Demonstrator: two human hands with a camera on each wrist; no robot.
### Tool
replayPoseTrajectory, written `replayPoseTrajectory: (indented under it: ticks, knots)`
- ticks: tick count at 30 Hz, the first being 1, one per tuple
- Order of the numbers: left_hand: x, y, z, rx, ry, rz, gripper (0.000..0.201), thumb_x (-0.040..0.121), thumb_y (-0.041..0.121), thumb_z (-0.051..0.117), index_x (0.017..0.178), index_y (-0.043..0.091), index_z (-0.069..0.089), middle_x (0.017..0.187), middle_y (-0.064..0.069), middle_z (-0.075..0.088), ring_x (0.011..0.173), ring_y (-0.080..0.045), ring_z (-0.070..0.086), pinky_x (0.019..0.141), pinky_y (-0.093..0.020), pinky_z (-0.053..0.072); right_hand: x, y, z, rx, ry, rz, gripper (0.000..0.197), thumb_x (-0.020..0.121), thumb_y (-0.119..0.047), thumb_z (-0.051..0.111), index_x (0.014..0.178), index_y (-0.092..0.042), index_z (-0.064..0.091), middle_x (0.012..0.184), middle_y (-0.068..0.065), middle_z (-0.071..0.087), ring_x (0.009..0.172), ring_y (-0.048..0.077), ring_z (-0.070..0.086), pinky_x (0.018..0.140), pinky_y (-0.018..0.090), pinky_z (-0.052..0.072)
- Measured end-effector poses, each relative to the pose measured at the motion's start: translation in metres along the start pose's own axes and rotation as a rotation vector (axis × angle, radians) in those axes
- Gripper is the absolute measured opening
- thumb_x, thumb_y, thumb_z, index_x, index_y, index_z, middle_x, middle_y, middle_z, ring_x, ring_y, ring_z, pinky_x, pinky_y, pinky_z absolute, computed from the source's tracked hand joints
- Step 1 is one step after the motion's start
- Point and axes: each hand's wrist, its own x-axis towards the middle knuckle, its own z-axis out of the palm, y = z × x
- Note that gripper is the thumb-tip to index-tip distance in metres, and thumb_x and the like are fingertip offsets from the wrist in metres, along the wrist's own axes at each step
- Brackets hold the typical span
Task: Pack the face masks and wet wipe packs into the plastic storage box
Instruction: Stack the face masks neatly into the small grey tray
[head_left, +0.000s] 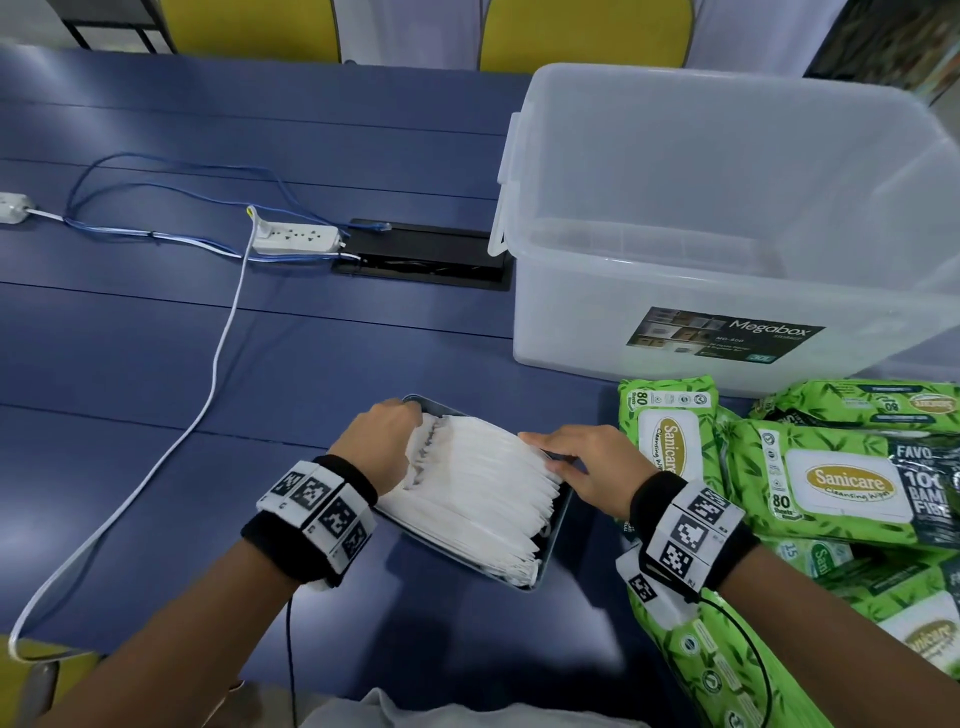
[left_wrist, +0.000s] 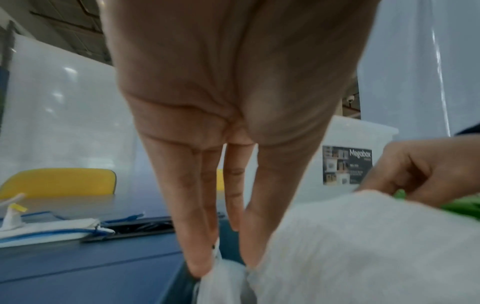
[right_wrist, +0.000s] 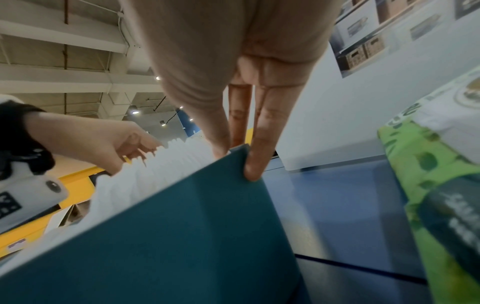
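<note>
A stack of white face masks (head_left: 478, 493) (left_wrist: 363, 246) (right_wrist: 155, 174) stands on edge in a dark teal carton (head_left: 550, 551) (right_wrist: 182, 236) on the blue table, near its front. My left hand (head_left: 395, 431) (left_wrist: 226, 265) pinches the stack's left end between thumb and fingers. At the carton's right wall, my right hand (head_left: 566, 457) (right_wrist: 237, 162) pinches the rim, thumb inside and fingers outside. The clear plastic storage box (head_left: 597, 322) (left_wrist: 363, 133) stands open behind, with nothing inside. Several green wet wipe packs (head_left: 831, 483) (right_wrist: 428, 185) lie piled at the right.
A white power strip (head_left: 296, 239) with white and blue cables (head_left: 218, 364) lies on the table's left half, next to a black cable hatch (head_left: 426, 254). Yellow chairs (head_left: 249, 26) stand behind the far edge.
</note>
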Motion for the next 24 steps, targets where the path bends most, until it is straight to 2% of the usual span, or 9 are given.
replayPoseTrajectory:
  ticks: [2,4,6,9,12,16,18,22,24]
  knots:
    - [-0.007,-0.009,-0.005,-0.013,0.052,-0.013,0.037,0.085,0.0,0.051,0.118,0.014,0.058,0.119,-0.006,0.059,0.105,-0.026,0.055,0.083,-0.03,0.042,-0.001,0.0,0.001,0.0,0.005,0.006,0.043,0.093,-0.016,0.054,0.134,-0.03,0.05,0.098,0.003,0.066,0.089,0.021,0.058,0.084,0.035,0.047]
    - [-0.015,-0.019,-0.01,-0.023,0.084,-0.066,0.023,0.083,0.002,0.052,0.096,0.016,0.064,0.102,-0.007,0.066,0.089,-0.025,0.055,0.074,-0.029,0.04,-0.002,0.0,0.002,0.004,0.015,0.017,0.044,0.093,-0.019,0.054,0.135,-0.03,0.049,0.103,0.003,0.067,0.094,0.022,0.06,0.087,0.037,0.047]
    - [-0.021,-0.025,-0.011,-0.037,0.08,-0.123,0.009,0.083,0.011,0.057,0.083,0.015,0.064,0.091,-0.006,0.068,0.086,-0.027,0.057,0.073,-0.03,0.043,-0.004,0.002,0.004,0.006,0.025,0.041,0.042,0.093,-0.022,0.055,0.134,-0.029,0.051,0.112,0.001,0.067,0.102,0.021,0.061,0.092,0.036,0.046]
    - [-0.022,-0.024,-0.001,-0.004,-0.006,-0.12,0.018,0.083,0.031,0.063,0.08,0.013,0.065,0.088,-0.003,0.063,0.086,-0.027,0.059,0.072,-0.029,0.044,-0.005,0.002,0.004,0.004,0.025,0.074,0.039,0.093,-0.022,0.055,0.132,-0.026,0.054,0.119,-0.001,0.065,0.108,0.019,0.06,0.096,0.031,0.045]
    - [-0.023,-0.019,0.006,0.035,-0.059,-0.026,0.022,0.085,0.032,0.062,0.089,0.011,0.068,0.09,-0.002,0.047,0.094,-0.026,0.057,0.077,-0.027,0.041,-0.007,-0.001,0.004,-0.008,0.021,0.094,0.038,0.094,-0.022,0.055,0.132,-0.025,0.054,0.119,0.001,0.065,0.108,0.02,0.059,0.095,0.03,0.044]
    - [-0.025,-0.022,0.011,-0.078,-0.029,0.035,0.018,0.089,0.022,0.056,0.095,0.02,0.073,0.087,0.0,0.041,0.089,-0.026,0.054,0.086,-0.033,0.047,-0.01,-0.005,0.004,0.019,0.035,0.136,0.037,0.093,-0.022,0.055,0.13,-0.025,0.056,0.119,0.002,0.065,0.109,0.021,0.06,0.097,0.032,0.045]
    - [-0.025,-0.02,0.013,-0.087,-0.008,0.02,0.018,0.089,0.028,0.058,0.093,0.019,0.074,0.093,-0.002,0.044,0.096,-0.027,0.055,0.087,-0.035,0.047,-0.011,-0.008,0.003,0.029,0.038,0.154,0.036,0.094,-0.022,0.056,0.13,-0.023,0.056,0.123,0.0,0.064,0.111,0.019,0.059,0.098,0.028,0.043]
    - [-0.024,-0.019,0.014,-0.059,0.091,-0.07,0.04,0.079,0.053,0.067,0.081,0.012,0.071,0.096,-0.002,0.048,0.096,-0.021,0.05,0.084,-0.033,0.047,-0.018,-0.015,0.001,0.007,0.02,0.176,0.04,0.094,-0.029,0.055,0.133,-0.023,0.053,0.131,-0.003,0.059,0.118,0.016,0.055,0.1,0.024,0.04]
    - [-0.024,-0.022,0.015,-0.058,0.105,-0.086,0.039,0.076,0.049,0.07,0.086,0.012,0.066,0.098,-0.003,0.045,0.097,-0.024,0.05,0.085,-0.035,0.046,-0.024,-0.018,0.0,0.012,0.043,0.217,0.045,0.091,-0.029,0.058,0.135,-0.022,0.051,0.132,-0.003,0.058,0.111,0.017,0.059,0.092,0.017,0.039]
